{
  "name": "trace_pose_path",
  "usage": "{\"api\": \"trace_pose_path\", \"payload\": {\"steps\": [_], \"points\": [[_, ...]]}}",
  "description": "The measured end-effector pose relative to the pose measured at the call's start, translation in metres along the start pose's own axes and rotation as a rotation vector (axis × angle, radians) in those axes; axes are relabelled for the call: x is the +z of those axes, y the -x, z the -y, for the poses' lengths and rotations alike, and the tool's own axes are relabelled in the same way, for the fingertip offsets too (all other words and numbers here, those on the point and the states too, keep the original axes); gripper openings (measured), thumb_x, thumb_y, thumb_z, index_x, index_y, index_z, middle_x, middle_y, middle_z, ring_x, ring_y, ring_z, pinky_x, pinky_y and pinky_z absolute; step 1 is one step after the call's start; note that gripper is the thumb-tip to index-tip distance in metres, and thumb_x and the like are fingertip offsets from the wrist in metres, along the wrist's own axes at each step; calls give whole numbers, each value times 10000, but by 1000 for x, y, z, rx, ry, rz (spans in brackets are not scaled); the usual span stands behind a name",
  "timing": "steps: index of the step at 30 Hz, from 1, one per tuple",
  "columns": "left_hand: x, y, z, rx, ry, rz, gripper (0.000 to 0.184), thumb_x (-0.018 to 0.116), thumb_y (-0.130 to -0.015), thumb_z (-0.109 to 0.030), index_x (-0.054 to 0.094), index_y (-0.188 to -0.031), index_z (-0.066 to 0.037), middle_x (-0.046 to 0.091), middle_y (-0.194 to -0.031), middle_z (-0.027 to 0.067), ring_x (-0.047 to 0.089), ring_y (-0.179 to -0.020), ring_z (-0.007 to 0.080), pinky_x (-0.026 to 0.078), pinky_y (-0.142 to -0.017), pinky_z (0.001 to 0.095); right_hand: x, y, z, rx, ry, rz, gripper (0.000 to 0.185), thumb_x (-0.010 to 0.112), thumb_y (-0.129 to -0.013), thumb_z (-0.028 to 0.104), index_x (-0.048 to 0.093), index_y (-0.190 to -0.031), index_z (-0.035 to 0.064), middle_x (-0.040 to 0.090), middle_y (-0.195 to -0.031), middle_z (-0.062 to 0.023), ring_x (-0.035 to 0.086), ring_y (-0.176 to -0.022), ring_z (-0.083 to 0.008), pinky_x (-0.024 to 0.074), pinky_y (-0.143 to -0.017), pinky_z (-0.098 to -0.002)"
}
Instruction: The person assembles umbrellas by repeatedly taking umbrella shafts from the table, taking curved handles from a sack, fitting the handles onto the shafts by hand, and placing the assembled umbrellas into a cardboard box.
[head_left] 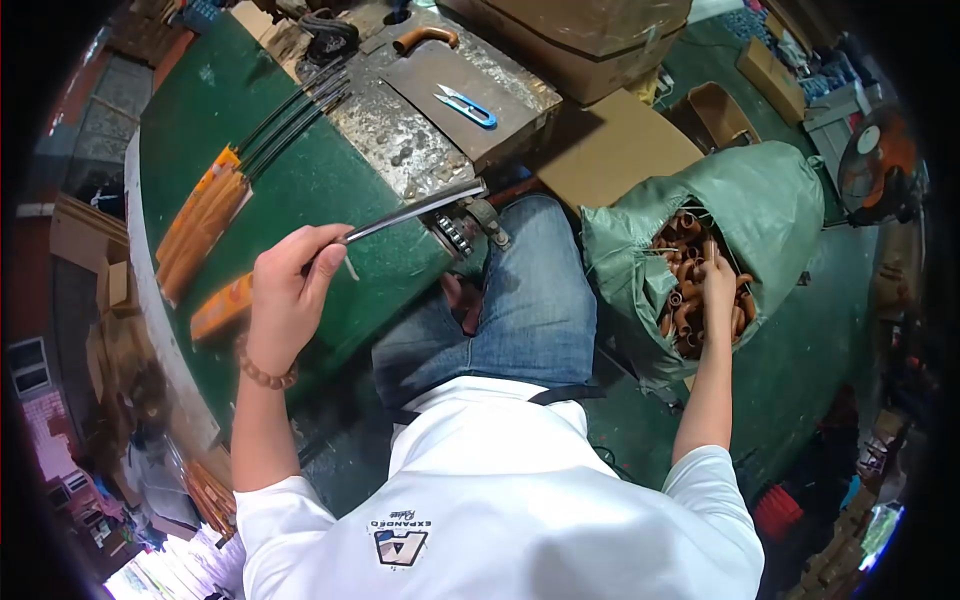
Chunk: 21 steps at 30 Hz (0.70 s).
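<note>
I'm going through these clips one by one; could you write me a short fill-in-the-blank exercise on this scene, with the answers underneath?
1. The left hand grips a metal rod, and a beaded bracelet is worn on the ____ wrist.
2. The right hand reaches into a sack whose colour is ____.
3. The curved pieces inside that sack are coloured ____.
4. The snips lying on the workbench have ____ handles.

Missing words: left; green; brown; blue.
</note>
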<state>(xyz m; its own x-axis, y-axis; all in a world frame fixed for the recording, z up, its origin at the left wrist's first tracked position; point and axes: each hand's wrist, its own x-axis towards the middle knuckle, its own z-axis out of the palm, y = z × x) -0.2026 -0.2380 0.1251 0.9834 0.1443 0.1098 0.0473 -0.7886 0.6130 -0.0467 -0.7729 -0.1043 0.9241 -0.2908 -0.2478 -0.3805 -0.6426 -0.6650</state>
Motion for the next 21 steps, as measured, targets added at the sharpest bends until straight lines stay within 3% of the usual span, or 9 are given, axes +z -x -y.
{"api": "trace_pose_path", "payload": {"steps": [4,8,9,11,16,21], "points": [[2,2,-2,66,-1,3,122,667,-910,-58,709,-1005,6,600,-728,25,466,-592,150,384,-563,274,-3,58,116,-104,-519,189,206,640,-876,168,674,-965,-14,630,-773,-33,527,-649,-110,406,-630,-234],[13,10,-13,139,11,39,134,653,-898,-18,710,-1016,7,601,-732,26,448,-583,149,379,-561,279,12,99,167,-352,-531,386,135,742,-813,36,674,-919,-12,732,-891,-102,628,-737,-131,484,-686,-221],[14,12,-19,150,32,66,134,653,-898,-18,710,-1016,7,601,-732,26,448,-583,149,379,-561,279,14,111,180,-323,-499,412,165,757,-763,-29,674,-904,-8,747,-933,-99,657,-812,-142,508,-770,-233],[11,15,-34,157,-25,66,147,657,-881,-2,714,-1016,-4,590,-725,28,437,-573,152,378,-561,281,16,129,199,-471,-527,489,172,778,-724,-42,673,-854,0,752,-929,-78,648,-805,-149,515,-799,-265],[5,27,-72,179,-170,114,152,670,-866,0,717,-1010,-10,567,-708,34,423,-559,159,372,-551,283,33,140,206,-733,-804,544,166,797,-684,-27,657,-753,29,676,-755,-15,610,-728,-162,518,-851,-331],[5,28,-104,176,-252,204,152,681,-858,-4,718,-1006,-13,538,-684,38,406,-541,170,356,-528,295,38,137,199,-842,-840,631,167,793,-663,-18,651,-734,35,612,-678,5,570,-673,-162,520,-862,-359]]}}
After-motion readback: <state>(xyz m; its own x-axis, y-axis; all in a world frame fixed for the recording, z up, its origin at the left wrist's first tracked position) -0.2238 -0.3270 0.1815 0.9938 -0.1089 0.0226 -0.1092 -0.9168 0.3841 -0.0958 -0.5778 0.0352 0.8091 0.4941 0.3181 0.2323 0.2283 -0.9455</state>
